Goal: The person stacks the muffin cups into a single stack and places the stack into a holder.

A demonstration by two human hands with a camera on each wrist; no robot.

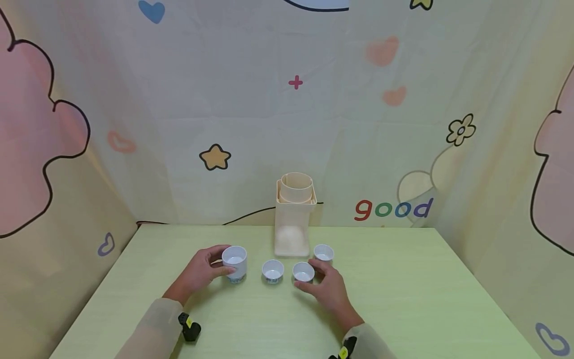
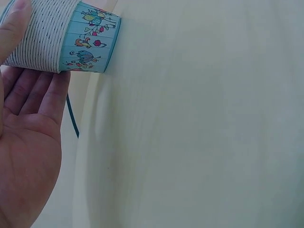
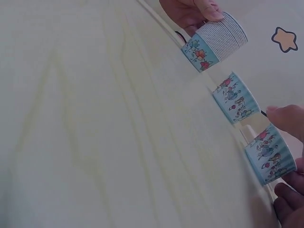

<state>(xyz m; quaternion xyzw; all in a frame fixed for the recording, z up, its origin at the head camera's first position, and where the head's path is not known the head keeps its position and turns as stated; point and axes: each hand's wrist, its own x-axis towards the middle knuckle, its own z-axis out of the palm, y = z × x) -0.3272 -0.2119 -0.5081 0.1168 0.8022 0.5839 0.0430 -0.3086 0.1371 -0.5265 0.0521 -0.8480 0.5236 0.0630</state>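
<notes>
My left hand (image 1: pixel 204 269) grips a tall stack of nested paper cups (image 1: pixel 234 264), thumb at the front and fingers behind. In the left wrist view the stack (image 2: pixel 42 35) has many white rims above a blue base printed with birds and flowers. My right hand (image 1: pixel 331 288) holds a single paper cup (image 1: pixel 303 272) between thumb and fingers; in the right wrist view this cup (image 3: pixel 270 156) carries the same print. Between the hands, a second single cup (image 1: pixel 272 272) stands upright on the table. A third cup (image 1: pixel 324 253) is just behind my right fingers, partly hidden by them.
Behind the cups stands a cream plastic holder (image 1: pixel 292 232) with a round open tube (image 1: pixel 297 187) at its top. The pale green table (image 1: pixel 403 289) meets a printed cloth backdrop (image 1: pixel 251 99) at its far edge. Black devices are strapped at both wrists.
</notes>
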